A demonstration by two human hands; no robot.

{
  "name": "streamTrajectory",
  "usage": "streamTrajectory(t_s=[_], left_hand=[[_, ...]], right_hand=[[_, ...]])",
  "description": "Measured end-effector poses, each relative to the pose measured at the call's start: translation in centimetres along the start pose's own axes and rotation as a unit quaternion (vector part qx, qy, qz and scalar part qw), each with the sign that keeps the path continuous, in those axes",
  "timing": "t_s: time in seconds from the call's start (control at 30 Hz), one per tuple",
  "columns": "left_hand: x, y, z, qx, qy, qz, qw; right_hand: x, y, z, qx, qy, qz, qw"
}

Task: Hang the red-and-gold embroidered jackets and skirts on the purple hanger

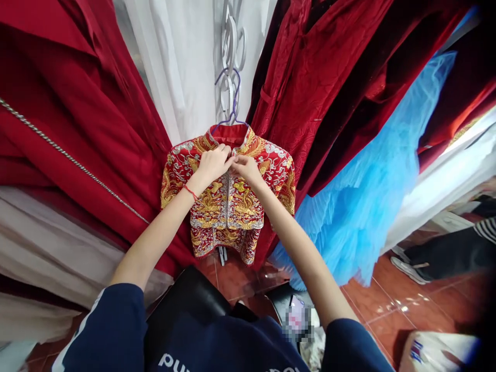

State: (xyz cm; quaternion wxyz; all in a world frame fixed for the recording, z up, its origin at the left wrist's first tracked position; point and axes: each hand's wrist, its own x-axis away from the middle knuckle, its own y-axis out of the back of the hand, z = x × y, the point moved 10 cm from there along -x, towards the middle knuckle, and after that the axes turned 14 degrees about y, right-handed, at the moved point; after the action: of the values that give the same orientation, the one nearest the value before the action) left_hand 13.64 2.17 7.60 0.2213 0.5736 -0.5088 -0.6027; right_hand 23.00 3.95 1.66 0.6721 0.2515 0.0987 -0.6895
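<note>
A red jacket point(209, 201) with gold and silver embroidery hangs in front of me on a purple hanger point(235, 103). Both my hands meet at the top of its front opening, just under the stand-up collar. My left hand point(215, 161), with a red string round the wrist, is closed on the jacket's front edge. Opposite it, my right hand point(245, 168) pinches the other edge, fingertips touching those of the left. Whatever small fastening may lie between the fingers is hidden. Below the hands, the two front edges run down side by side.
White chain links point(231, 44) carry the hanger. Red dresses point(287, 98) and a blue tulle dress point(349, 206) hang to the right, red fabric point(77, 124) to the left. A black seat-like object point(189, 299) stands below. Another person's leg point(445, 253) shows at far right.
</note>
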Motion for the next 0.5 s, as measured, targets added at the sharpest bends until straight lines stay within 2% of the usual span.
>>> streamTrajectory(t_s=[0.07, 0.13, 0.3, 0.5], left_hand=[[-0.2, -0.4, -0.2, -0.021, -0.007, 0.018, 1.000], [-0.4, -0.6, -0.3, -0.028, -0.012, 0.032, 0.999], [-0.6, -1.3, -0.4, 0.017, -0.029, 0.032, 0.999], [0.8, -2.4, -0.2, 0.044, -0.065, 0.016, 0.997]], right_hand=[[0.2, -0.3, -0.6, -0.068, -0.058, 0.009, 0.996], [0.5, -0.4, -0.7, -0.092, -0.077, 0.004, 0.993], [1.7, -0.5, -0.8, -0.087, -0.057, -0.024, 0.994], [3.5, -0.4, -2.1, -0.070, -0.050, -0.053, 0.995]])
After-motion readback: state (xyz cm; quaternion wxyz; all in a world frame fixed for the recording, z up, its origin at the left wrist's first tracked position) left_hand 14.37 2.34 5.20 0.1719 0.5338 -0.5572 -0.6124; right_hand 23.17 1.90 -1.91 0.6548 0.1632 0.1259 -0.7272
